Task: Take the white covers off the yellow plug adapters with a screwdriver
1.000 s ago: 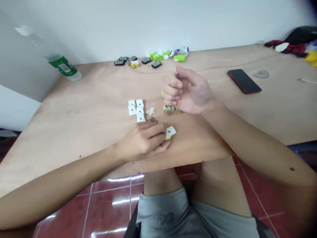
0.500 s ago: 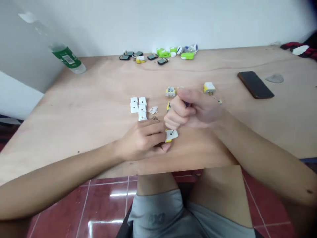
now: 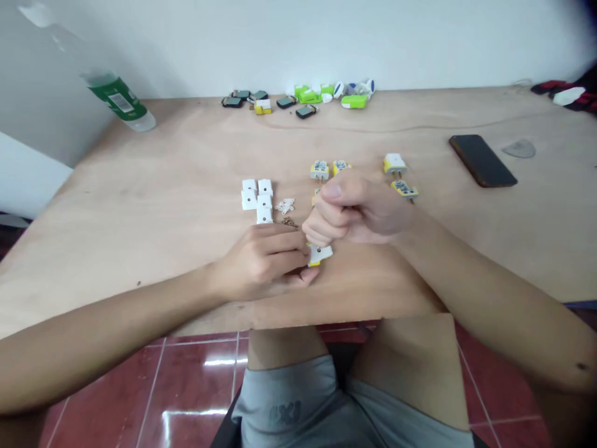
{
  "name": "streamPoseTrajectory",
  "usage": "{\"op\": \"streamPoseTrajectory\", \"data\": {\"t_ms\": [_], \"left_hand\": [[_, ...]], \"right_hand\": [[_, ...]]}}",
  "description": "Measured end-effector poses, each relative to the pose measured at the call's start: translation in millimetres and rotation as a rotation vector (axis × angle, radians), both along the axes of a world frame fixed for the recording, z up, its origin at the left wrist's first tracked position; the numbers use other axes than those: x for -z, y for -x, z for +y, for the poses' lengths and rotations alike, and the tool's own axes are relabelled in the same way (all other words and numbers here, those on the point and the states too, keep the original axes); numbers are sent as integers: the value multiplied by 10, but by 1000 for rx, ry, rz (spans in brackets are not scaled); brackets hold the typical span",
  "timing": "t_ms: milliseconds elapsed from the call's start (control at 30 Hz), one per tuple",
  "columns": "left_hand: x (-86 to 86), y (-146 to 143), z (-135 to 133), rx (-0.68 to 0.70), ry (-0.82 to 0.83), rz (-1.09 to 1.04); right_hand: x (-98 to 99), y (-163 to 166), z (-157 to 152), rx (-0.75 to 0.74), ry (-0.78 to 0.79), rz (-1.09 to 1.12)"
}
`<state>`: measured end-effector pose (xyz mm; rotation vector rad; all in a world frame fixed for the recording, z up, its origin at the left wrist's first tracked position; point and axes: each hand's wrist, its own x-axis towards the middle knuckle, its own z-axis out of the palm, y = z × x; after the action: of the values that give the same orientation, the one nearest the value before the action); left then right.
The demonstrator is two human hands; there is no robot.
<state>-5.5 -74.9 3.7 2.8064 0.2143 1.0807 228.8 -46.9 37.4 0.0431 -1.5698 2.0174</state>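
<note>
My left hand [image 3: 261, 261] rests on the table with its fingertips on a white-and-yellow electrical plug [image 3: 319, 254]. My right hand [image 3: 361, 208] is a closed fist just above that plug, gripping a small screwdriver whose shaft and handle are hidden by the fingers. Several yellow plugs with metal prongs [image 3: 319, 169] lie beyond the fist, and one white-topped plug [image 3: 394, 163] stands to its right. White plug covers [image 3: 264, 214] are grouped left of it, beside small white parts [image 3: 284, 206] and a little heap of brass screws [image 3: 289, 221].
The plywood table [image 3: 140, 186] ends in a front edge near my lap. A black phone [image 3: 482, 160] lies at the right. Along the back are dark and green plug parts [image 3: 308, 99]. A green-labelled bottle [image 3: 119, 99] lies at the back left.
My right hand has come down from a raised position to just above the plug held by my left hand. The view has shifted, and more yellow plugs now show past it.
</note>
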Motion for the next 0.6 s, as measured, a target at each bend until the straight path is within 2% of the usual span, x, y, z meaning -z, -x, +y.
{"op": "streamPoseTrajectory", "data": {"t_ms": [100, 300, 433, 600], "left_hand": [[5, 1, 10, 10, -2, -3], [19, 20, 21, 3, -9, 4], [34, 24, 24, 5, -19, 1], [55, 12, 33, 2, -12, 5]], "right_hand": [[5, -8, 1, 9, -19, -10], [-36, -10, -49, 7, 56, -26], [-52, -13, -49, 8, 24, -35], [19, -23, 9, -91, -48, 2]]}}
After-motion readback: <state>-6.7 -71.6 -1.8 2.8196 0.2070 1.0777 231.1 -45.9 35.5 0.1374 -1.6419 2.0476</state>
